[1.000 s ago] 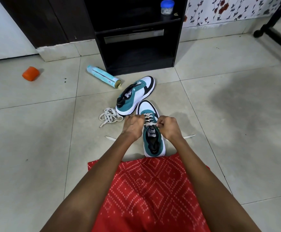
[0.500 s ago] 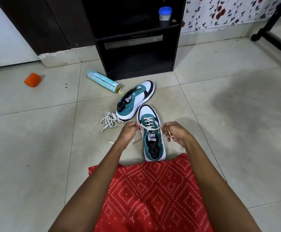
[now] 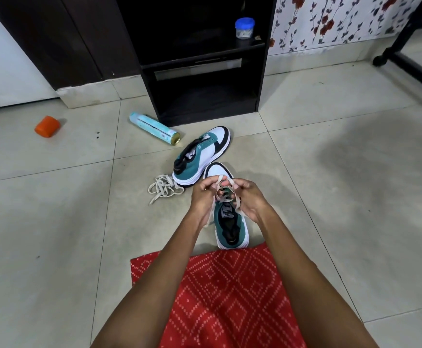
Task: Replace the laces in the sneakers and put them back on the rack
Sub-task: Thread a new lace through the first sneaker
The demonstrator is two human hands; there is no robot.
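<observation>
Just beyond the red cloth (image 3: pixel 230 285), the near sneaker (image 3: pixel 231 229) stands on the floor with its lace threaded up to the tongue. Right above it the left hand (image 3: pixel 203 197) and right hand (image 3: pixel 248 197) each pinch that lace (image 3: pixel 218 177), lifted in a loop, so I judge the knot is being tied. Past its toe the second sneaker (image 3: pixel 202 156) looks unlaced, a loose lace (image 3: pixel 163 187) lies to the toe's left, and the black rack (image 3: pixel 202 71) farther on holds neither shoe, so half the lacing and all the shelving remain. Half a second ago the hands were spread to either side of the near sneaker, pulling outward; now they meet over it.
</observation>
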